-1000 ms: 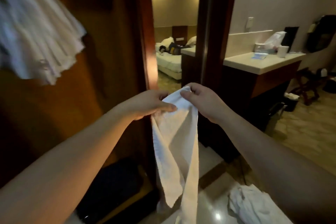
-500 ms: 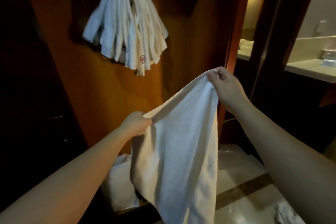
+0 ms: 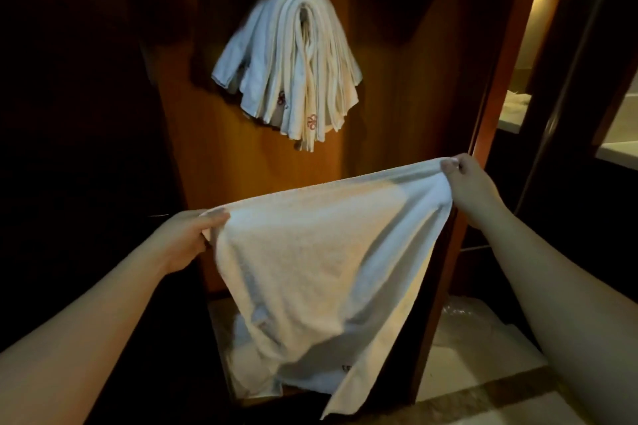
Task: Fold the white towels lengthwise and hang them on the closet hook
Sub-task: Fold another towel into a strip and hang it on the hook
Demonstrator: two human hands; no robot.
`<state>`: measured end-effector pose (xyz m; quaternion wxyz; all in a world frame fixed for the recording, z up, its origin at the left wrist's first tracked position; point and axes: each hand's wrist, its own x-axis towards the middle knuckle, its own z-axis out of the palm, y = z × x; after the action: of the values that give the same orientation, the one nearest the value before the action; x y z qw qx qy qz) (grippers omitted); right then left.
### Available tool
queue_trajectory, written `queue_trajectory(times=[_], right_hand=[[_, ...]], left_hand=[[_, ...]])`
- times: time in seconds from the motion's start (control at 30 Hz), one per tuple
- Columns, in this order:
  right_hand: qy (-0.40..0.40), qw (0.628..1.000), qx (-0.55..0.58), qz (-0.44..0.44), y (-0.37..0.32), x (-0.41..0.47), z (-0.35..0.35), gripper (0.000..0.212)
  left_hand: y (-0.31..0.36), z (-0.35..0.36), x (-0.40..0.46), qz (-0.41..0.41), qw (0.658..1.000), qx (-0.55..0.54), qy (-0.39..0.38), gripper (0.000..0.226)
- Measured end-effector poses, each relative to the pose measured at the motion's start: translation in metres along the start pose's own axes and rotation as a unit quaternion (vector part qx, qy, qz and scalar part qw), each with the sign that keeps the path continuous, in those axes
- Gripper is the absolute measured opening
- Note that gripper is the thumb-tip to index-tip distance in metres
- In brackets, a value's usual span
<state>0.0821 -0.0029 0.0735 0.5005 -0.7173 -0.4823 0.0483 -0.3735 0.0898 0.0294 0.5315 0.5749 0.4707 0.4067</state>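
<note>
A white towel (image 3: 321, 262) hangs spread out in front of me, its top edge stretched between my two hands. My left hand (image 3: 188, 238) grips the towel's left corner, lower down. My right hand (image 3: 471, 185) pinches the right corner, held higher. Above them, a thick bundle of folded white towels (image 3: 293, 69) with small red emblems hangs against the wooden closet back panel (image 3: 255, 162). The hook itself is hidden under that bundle.
More white cloth (image 3: 248, 352) lies on the closet floor behind the held towel. The closet's wooden side post (image 3: 497, 97) rises at right, with a pale tiled floor (image 3: 483, 366) and a lit room beyond. The closet's left side is dark.
My hands have drawn apart, spreading the towel from a narrow hanging bunch into a wide sheet. My view has swung left from the doorway to face the closet and the hung bundle.
</note>
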Motion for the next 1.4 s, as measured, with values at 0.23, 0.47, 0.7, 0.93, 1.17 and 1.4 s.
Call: queue_trajectory(times=[0.23, 0.47, 0.7, 0.93, 1.17, 1.4], right_hand=[[-0.068, 0.966, 0.169, 0.186, 0.02, 0.012, 0.018, 0.041], [-0.152, 0.841, 0.394, 0.338, 0.017, -0.053, 0.059, 0.033], [-0.155, 0.854, 0.412, 0.278, -0.024, -0.139, 0.098, 0.019], [-0.121, 0.909, 0.343, 0.202, -0.042, -0.169, 0.119, 0.04], [-0.135, 0.937, 0.302, 0.115, -0.045, -0.171, 0.118, 0.031], [-0.279, 0.911, 0.301, 0.025, -0.043, -0.17, 0.11, 0.049]], left_hand=[[0.005, 0.04, -0.013, -0.055, 0.97, -0.219, 0.09, 0.029], [-0.002, 0.108, -0.032, -0.115, 0.918, -0.334, 0.183, 0.028], [-0.015, 0.172, -0.054, -0.142, 0.932, -0.301, 0.141, 0.046], [-0.021, 0.193, -0.072, -0.117, 0.973, -0.173, 0.096, 0.058], [-0.015, 0.193, -0.084, -0.078, 0.982, -0.135, 0.105, 0.053], [-0.009, 0.187, -0.091, -0.056, 0.986, -0.156, 0.015, 0.081]])
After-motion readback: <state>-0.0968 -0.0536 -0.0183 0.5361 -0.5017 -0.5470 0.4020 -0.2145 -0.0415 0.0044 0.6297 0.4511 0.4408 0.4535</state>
